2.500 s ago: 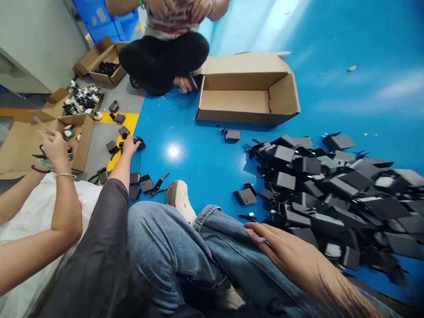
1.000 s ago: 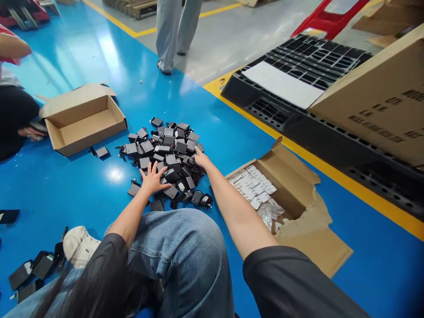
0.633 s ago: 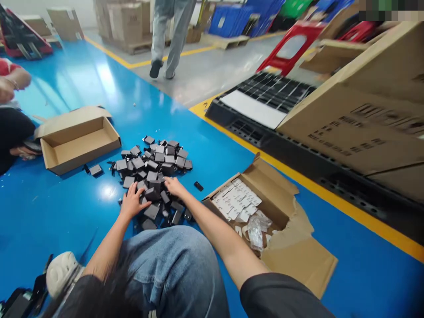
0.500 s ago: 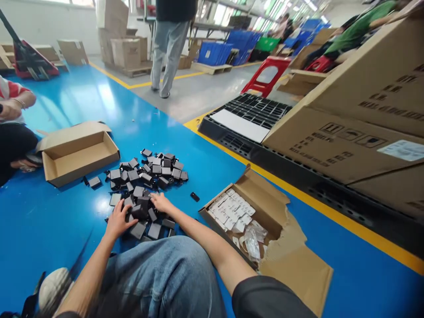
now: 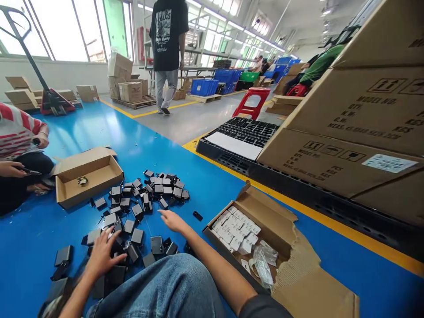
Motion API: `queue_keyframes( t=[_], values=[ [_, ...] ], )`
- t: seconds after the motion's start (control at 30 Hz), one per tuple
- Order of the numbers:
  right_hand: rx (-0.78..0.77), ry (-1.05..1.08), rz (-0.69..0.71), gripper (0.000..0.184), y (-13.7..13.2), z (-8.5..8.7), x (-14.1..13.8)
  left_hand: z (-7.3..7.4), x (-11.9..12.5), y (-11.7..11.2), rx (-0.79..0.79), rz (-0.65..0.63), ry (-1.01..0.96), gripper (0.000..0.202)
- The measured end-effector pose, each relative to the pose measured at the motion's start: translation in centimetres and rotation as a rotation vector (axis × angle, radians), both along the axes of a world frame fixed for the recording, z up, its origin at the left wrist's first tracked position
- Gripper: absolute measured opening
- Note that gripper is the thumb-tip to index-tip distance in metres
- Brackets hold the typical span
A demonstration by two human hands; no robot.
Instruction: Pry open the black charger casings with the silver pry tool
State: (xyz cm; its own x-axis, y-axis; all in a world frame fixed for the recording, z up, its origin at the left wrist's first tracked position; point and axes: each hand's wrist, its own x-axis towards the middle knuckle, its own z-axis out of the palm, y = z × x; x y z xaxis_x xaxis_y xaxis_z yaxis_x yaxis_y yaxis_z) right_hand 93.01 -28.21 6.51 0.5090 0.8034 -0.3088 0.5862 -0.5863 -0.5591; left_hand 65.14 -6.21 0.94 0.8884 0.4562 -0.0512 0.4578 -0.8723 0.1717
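Head view, left hand: the left hand (image 5: 101,256) lies palm down on the black parts (image 5: 127,229) just in front of the knee (image 5: 172,287). Its fingers are spread wide over several pieces and close round none that can be seen.
Head view, right hand: the right hand (image 5: 172,220) is stretched out flat and low over the blue floor (image 5: 39,229). Its fingers are straight and loosely apart, and it holds nothing. Whether the palm touches the floor is hard to tell.
Black parts: these small dark blocks lie scattered on the floor in two loose groups, one under and around the left hand, the other farther out past the right hand. One stray piece (image 5: 198,215) lies apart, just to the right of the right hand.
Hidden or cut off: the knee covers the nearest parts, and the lower frame edge cuts off the ones at bottom left. The left palm hides what lies beneath it.
Left box: an open cardboard box (image 5: 99,176) stands beyond the parts. The small thing (image 5: 82,180) in it is too small to name.
Right box: a torn box (image 5: 265,212) holds white pieces (image 5: 236,229) and what may be clear bags (image 5: 263,260).
Co-worker: a seated person's hand (image 5: 11,168) shows at the left edge, with most of the body out of frame.
Background: a standing person (image 5: 167,35), a red stool (image 5: 253,99) and large cartons (image 5: 347,132) on a black pallet (image 5: 241,137).
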Motion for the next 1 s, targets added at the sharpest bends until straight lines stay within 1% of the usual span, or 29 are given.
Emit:
queue_keyframes(
  t=[0.07, 0.13, 0.2, 0.27, 0.37, 0.47, 0.57, 0.67, 0.77, 0.87, 1.0],
  values=[
    [-0.082, -0.017, -0.11, 0.045, -4.5, -0.6, 0.0, 0.4, 2.4, -2.9, -0.052, -0.195, 0.043, 0.078],
    [-0.178, -0.014, -0.189, 0.048, -8.5, -1.7, -0.9, -0.2, 4.0, -5.4, -0.102, -0.346, 0.123, 0.077],
    [-0.251, -0.004, -0.235, 0.048, -11.4, -2.9, -2.1, -1.4, 4.6, -7.2, -0.151, -0.431, 0.188, 0.068],
    [-0.281, -0.006, -0.269, 0.051, -12.8, -3.9, -3.0, -2.9, 4.4, -8.2, -0.184, -0.45, 0.213, 0.058],
    [-0.267, -0.013, -0.299, 0.053, -12.7, -5.1, -3.9, -4.6, 3.5, -8.9, -0.189, -0.42, 0.196, 0.052],
    [-0.243, -0.016, -0.298, 0.051, -11.4, -5.7, -4.2, -5.4, 2.9, -9.1, -0.175, -0.39, 0.172, 0.051],
    [-0.213, -0.048, -0.31, 0.049, -11.1, -5.6, -4.1, -5.7, 2.9, -9.3, -0.165, -0.378, 0.156, 0.053],
    [-0.24, -0.109, -0.405, 0.052, -12.3, -5.3, -3.4, -5.7, 3.1, -9.5, -0.16, -0.394, 0.139, 0.056],
    [-0.292, -0.097, -0.462, 0.046, -13.4, -5.4, -2.9, -5.7, 3.5, -9.8, -0.171, -0.451, 0.119, 0.056],
    [-0.272, -0.037, -0.417, 0.041, -13.0, -6.2, -3.1, -6.3, 3.7, -10.1, -0.201, -0.478, 0.127, 0.051],
    [-0.204, 0.011, -0.307, 0.04, -10.1, -7.2, -3.6, -7.2, 3.5, -9.7, -0.189, -0.417, 0.105, 0.048]
  ],
)
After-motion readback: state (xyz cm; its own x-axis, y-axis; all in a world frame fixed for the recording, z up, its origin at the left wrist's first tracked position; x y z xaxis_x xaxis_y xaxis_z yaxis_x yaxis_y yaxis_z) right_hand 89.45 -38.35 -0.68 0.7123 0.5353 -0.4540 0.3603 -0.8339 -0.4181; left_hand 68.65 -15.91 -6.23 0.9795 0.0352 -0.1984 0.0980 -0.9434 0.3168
